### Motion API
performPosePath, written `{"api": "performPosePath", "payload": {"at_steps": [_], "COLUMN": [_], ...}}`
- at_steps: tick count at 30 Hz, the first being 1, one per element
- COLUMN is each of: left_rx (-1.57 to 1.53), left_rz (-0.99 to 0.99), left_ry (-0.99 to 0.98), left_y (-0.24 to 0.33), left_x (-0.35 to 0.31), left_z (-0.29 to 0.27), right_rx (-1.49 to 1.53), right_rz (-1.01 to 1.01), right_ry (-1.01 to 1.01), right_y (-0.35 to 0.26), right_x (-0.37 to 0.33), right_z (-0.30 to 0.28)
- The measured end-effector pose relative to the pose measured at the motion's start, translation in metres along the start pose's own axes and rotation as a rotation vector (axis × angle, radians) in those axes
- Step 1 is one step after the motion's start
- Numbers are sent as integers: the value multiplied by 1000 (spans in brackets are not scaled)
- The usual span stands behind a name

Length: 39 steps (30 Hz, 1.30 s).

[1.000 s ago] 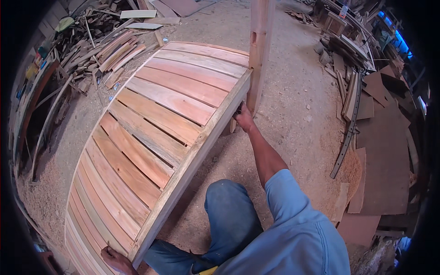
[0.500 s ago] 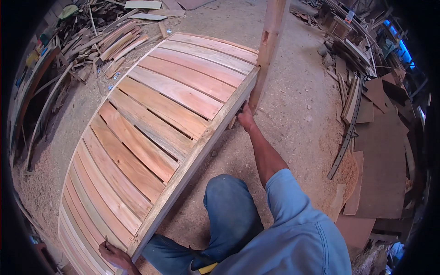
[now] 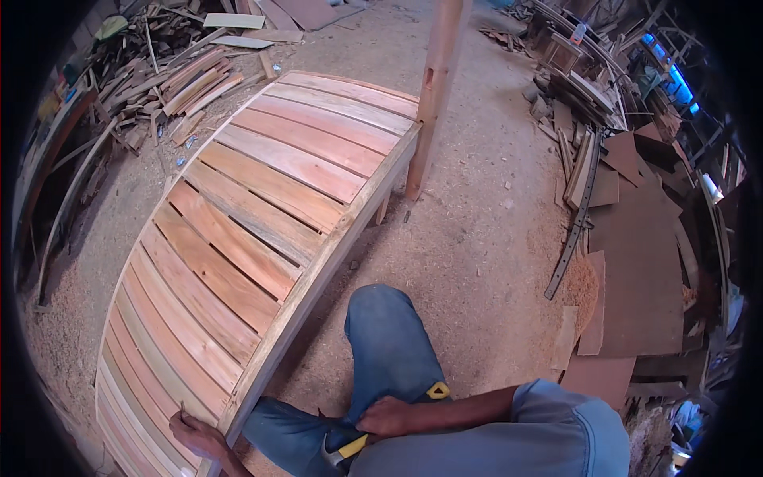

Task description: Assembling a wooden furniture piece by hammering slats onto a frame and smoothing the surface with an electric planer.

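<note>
A large wooden slatted frame [image 3: 314, 258] stretches from the lower left to the upper middle, its slats running across to a thick side rail. Over the slats near the rail's near end is my left hand [image 3: 197, 435], fingers pinched around a thin, nail-like piece [image 3: 182, 406]. My right hand [image 3: 385, 417] is down at my lap, its fingers curled closed; what they hold is mostly hidden. Right beside it lies a yellow-and-grey tool [image 3: 350, 447], its kind unclear. A yellow-and-black end piece [image 3: 438, 390] shows beyond the right forearm, above my thigh.
A wooden post [image 3: 437, 95] rises at the frame's far right corner. Scrap wood [image 3: 195, 83] is heaped at the far left. To the right lie brown sheets [image 3: 636, 262], a dark perforated metal bar [image 3: 569, 250] and a sawdust pile [image 3: 580, 290] on the dusty floor.
My right hand has let go of the frame's far rail end and come back to my lap. My left hand has stayed at the same slats. The view has shifted slightly.
</note>
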<state>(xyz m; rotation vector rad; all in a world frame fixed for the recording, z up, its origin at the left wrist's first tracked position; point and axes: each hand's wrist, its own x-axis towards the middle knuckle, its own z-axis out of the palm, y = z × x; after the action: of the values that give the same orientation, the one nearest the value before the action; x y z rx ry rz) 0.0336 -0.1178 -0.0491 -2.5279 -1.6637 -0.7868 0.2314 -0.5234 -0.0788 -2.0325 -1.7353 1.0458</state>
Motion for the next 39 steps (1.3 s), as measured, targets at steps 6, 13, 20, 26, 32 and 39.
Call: {"api": "performPosePath", "payload": {"at_steps": [6,13,20,26,32,39], "left_rx": [7,-30,-10,-14,20,6], "left_rz": [-14,-2,-25,-20,-49,-70], "left_ry": [12,26,41,-3,-17,-1], "left_y": [3,12,8,22,14,13], "left_x": [-5,-4,-4,-3,-4,-2], "left_z": [-11,-16,-24,-20,-15,-13], "right_rx": [175,19,129,182,-433,-452], "right_rz": [-119,121,469,314,59,502], "right_ry": [-255,37,608,1405,1781,1738], "right_y": [-17,-31,37,77,3,153], "right_x": [8,-30,-93,-137,-153,-82], "right_z": [-12,-31,-137,-307,-480,-439]}}
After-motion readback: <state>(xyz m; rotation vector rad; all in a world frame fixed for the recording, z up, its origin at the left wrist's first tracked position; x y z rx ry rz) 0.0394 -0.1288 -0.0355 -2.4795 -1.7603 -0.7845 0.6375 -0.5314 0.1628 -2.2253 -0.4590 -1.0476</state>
